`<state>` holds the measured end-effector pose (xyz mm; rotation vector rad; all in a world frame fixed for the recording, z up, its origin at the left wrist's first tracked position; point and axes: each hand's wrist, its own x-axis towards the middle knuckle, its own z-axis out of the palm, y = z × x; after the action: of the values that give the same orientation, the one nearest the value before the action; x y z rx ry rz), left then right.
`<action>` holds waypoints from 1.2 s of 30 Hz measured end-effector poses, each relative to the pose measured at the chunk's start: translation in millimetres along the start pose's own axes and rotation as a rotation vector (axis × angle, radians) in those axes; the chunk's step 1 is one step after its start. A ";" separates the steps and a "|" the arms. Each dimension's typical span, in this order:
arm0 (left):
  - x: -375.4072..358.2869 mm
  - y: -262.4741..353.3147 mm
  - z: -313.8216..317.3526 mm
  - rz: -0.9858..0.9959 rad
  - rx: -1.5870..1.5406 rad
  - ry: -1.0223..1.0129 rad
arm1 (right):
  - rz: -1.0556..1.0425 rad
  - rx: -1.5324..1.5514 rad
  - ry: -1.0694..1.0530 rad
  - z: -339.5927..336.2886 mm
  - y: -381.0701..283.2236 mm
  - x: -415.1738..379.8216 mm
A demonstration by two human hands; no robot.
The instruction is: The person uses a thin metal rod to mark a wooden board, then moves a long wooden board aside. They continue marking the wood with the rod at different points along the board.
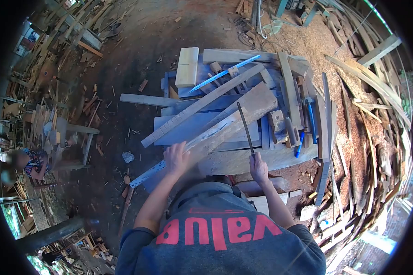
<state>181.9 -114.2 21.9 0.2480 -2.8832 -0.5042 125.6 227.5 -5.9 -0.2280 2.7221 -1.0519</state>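
Observation:
A long, rough wooden board lies slanted across the cluttered workbench, its near edge pale with bluish marks. My left hand rests on the lower left part of this board, fingers spread over it. My right hand is closed round the dark handle of a long, thin metal tool, which looks like a file or a narrow blade. The tool points up and slightly left, its tip over or against the board; contact cannot be made out.
Around the board lie a blue-white ruler, pale blocks, a slatted strip, a hammer and a blue pen. A co-worker is at the far left. Wood scraps and shavings cover the ground.

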 end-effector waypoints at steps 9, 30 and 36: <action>69.8 57.0 23.2 0.181 -0.151 -0.034 | -0.050 -0.090 -0.074 10.4 -31.1 20.3; 110.0 84.8 88.3 0.055 -0.307 -0.079 | -0.017 -0.300 -0.154 28.7 -58.5 55.6; 110.8 86.0 88.3 0.084 -0.279 -0.058 | -0.062 -0.263 -0.104 39.1 -76.5 93.0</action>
<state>43.7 -28.6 -10.4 0.0693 -2.8180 -0.8989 50.8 125.8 4.4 -0.3989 2.7673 -0.6722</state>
